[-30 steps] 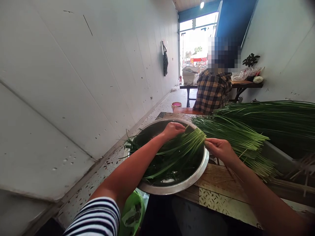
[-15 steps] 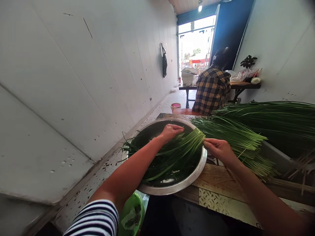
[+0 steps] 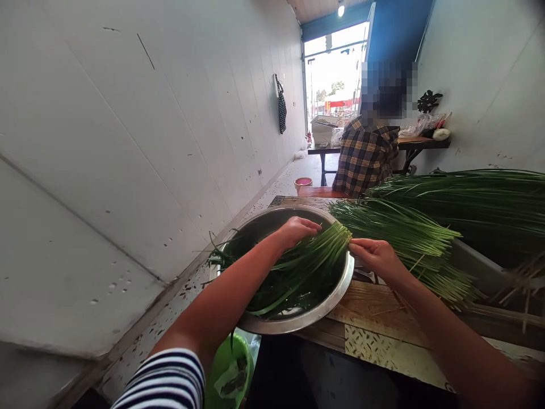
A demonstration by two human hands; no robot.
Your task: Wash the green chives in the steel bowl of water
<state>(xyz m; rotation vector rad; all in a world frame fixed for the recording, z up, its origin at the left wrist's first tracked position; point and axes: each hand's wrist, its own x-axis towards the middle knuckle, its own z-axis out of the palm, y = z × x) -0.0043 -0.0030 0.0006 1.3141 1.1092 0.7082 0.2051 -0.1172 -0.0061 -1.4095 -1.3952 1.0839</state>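
Note:
A bunch of garlic chives (image 3: 326, 250) lies in a wide metal basin (image 3: 293, 325), its pale cut ends fanned at the right rim. My right hand (image 3: 374, 255) is closed in a pinch at those cut ends. Over the middle of the basin my left hand (image 3: 300, 230) is closed too, thumb and fingers together, with a thin stem tip showing at the fingertips. Its forearm covers part of the leaves. More chives (image 3: 417, 230) are stacked on the wooden surface to the right, cut ends toward me.
Long dark-green leaves (image 3: 477, 193) lie behind the stack, by a light-coloured bin edge (image 3: 481, 264). A green bucket (image 3: 217, 363) stands below the basin at left. A person in a plaid shirt (image 3: 361, 156) sits ahead by a dark table (image 3: 426, 145). A wall runs along the left.
Both hands stay close to the same places by the bunch, with only slight shifts. A dark leaf now hangs over the basin's near rim above the bucket. The view has shifted slightly.

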